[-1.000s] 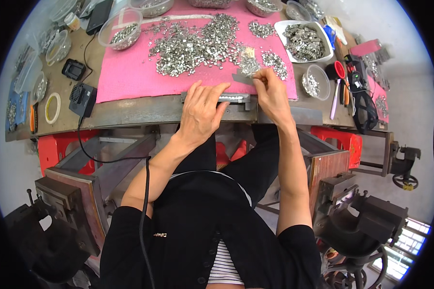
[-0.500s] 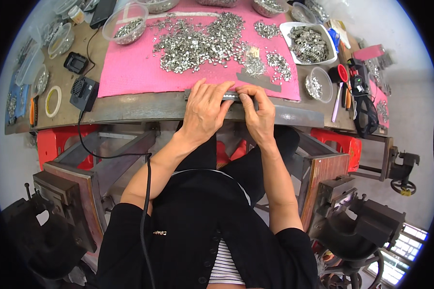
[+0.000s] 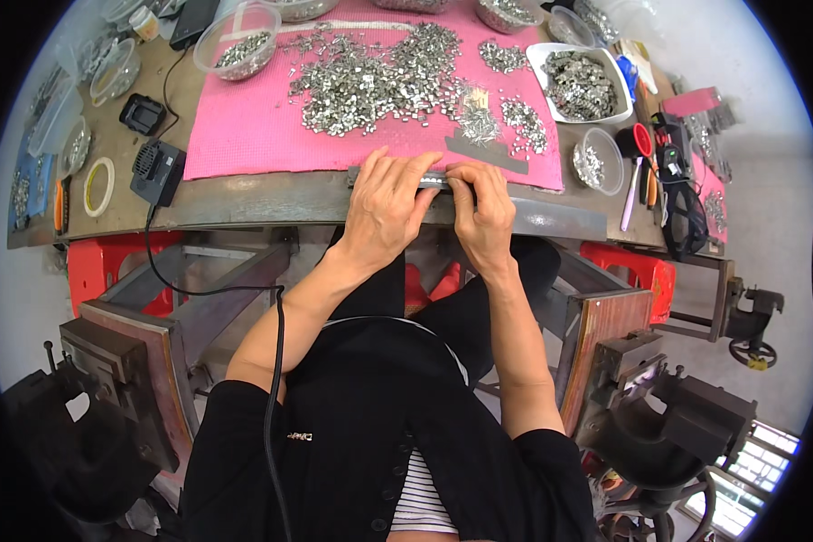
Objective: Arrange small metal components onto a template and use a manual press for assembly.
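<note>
Looking down from my head camera, I take the pink mat (image 3: 244, 135) as my landmark. Both my hands sit at its near edge, where it meets the lip of the workbench (image 3: 271, 194). My left hand (image 3: 384, 203) lies flat over a long grey metal strip (image 3: 435, 179), fingers curled down over its far side and clamping it against the bench edge. My right hand (image 3: 483, 212) pinches the same strip just right of the left, thumb and fingertips closed on it; the two hands almost touch. Only a short piece of the strip shows between and beside my fingers, so I cannot tell what sits in it.

Further up the mat, beyond my hands, spreads a big heap of small silvery metal parts (image 3: 370, 77), with a smaller heap (image 3: 524, 122) toward the mat's right end and a flat grey strip (image 3: 488, 152) lying beside it. Off the mat's right edge stand a white tray of parts (image 3: 580, 81) and a small round clear tub (image 3: 596, 161); off its left edge is a black power adapter (image 3: 158, 172).

I judge I am steadying and aligning the strip. My next move calls for a firm left-hand hold while the right frees itself to fetch parts.
</note>
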{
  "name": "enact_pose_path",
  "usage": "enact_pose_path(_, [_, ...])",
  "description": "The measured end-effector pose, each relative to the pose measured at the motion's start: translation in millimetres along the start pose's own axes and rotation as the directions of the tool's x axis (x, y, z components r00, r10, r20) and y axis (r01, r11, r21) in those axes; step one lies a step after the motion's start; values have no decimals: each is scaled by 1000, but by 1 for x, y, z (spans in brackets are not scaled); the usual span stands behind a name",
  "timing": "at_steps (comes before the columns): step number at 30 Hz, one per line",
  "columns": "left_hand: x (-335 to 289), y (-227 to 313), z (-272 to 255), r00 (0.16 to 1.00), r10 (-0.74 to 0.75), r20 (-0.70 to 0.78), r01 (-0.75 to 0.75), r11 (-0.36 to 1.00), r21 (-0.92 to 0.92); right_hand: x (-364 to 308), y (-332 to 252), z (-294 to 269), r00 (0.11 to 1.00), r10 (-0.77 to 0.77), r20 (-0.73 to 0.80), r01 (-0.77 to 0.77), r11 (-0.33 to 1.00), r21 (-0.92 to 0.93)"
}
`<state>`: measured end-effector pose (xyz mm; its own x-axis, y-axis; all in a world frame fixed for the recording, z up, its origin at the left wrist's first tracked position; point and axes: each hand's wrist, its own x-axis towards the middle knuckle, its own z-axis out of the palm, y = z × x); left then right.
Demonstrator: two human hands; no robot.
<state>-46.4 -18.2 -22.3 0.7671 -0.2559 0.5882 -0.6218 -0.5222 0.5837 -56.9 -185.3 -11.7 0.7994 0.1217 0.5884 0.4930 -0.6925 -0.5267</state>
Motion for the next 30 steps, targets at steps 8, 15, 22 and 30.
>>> enact_pose_path(8, [0, 0, 0, 1000, 2, 3, -2, 1000, 8, -1, 0, -1, 991, -133, -1, 132, 986, -101])
enact_pose_path(15, [0, 1, -1, 1000, -2, 2, 2, 1000, 3, -16, 7, -13, 998, -61, -15, 58, 990, -131])
enact_pose_path(22, [2, 2, 0, 1000, 0, -3, 0, 1000, 6, -32, 7, -16, 984, -177, 24, 174, 925, -337])
enact_pose_path(30, [1, -2, 0, 999, 54, -3, -54, 998, 18, -24, 14, -32, 991, -1, 134, 12, 996, -84])
